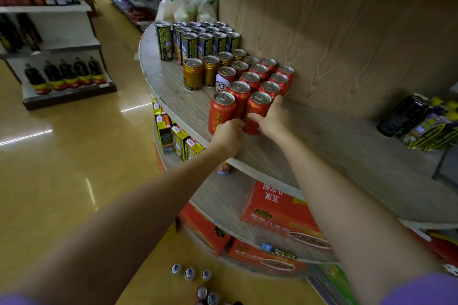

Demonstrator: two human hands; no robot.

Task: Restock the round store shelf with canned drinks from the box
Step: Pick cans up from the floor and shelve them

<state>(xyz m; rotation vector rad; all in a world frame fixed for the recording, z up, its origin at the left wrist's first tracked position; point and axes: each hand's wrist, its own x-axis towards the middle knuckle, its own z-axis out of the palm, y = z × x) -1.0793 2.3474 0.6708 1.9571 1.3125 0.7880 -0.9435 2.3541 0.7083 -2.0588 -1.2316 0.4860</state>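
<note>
Two red cans stand at the front of a block of red cans (266, 77) on the top tier of the round wooden shelf (173, 96). My left hand (229, 135) grips the base of the left front red can (221, 110). My right hand (271, 119) wraps around the right front red can (257, 110), fingers along its side. Both cans are upright and rest on the shelf board. The box is not in view.
Gold cans (193, 73) and tall dark cans (198, 42) stand behind the red ones. A dark pack (406, 115) lies on the shelf at right. Red cartons (277, 208) fill the lower tiers. Small bottles (189, 273) sit on the floor below. A bottle rack (62, 74) stands at left.
</note>
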